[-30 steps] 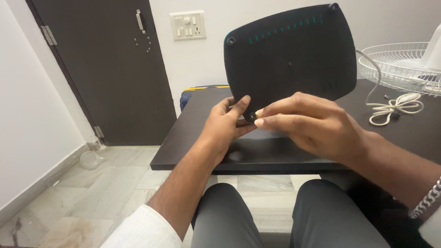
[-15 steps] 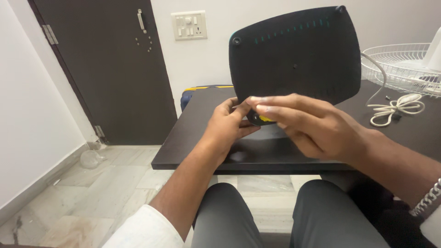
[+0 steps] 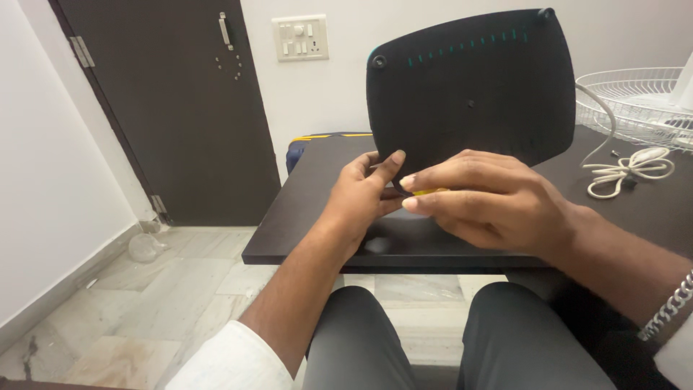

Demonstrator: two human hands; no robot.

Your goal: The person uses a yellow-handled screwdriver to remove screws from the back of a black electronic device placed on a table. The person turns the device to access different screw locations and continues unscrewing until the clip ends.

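Note:
A flat black plastic panel (image 3: 473, 94) with rounded corners and a row of small teal slots stands upright over a dark table (image 3: 317, 195). My left hand (image 3: 364, 191) grips its lower left edge, thumb against the front face. My right hand (image 3: 484, 198) is closed around a small yellow object (image 3: 429, 192) at the panel's bottom edge; most of that object is hidden by my fingers. A metal bracelet (image 3: 671, 307) is on my right wrist.
A coiled white cable (image 3: 624, 170) and a white wire fan grille (image 3: 639, 97) lie at the table's right. Behind are a dark door (image 3: 180, 101), a wall switch plate (image 3: 299, 37) and a blue-and-yellow item (image 3: 317, 141). Marble floor lies left; my knees are below.
The panel has shifted slightly right and upward in view. My right fingers closed tighter near its bottom edge, and the yellow object came into sight between them.

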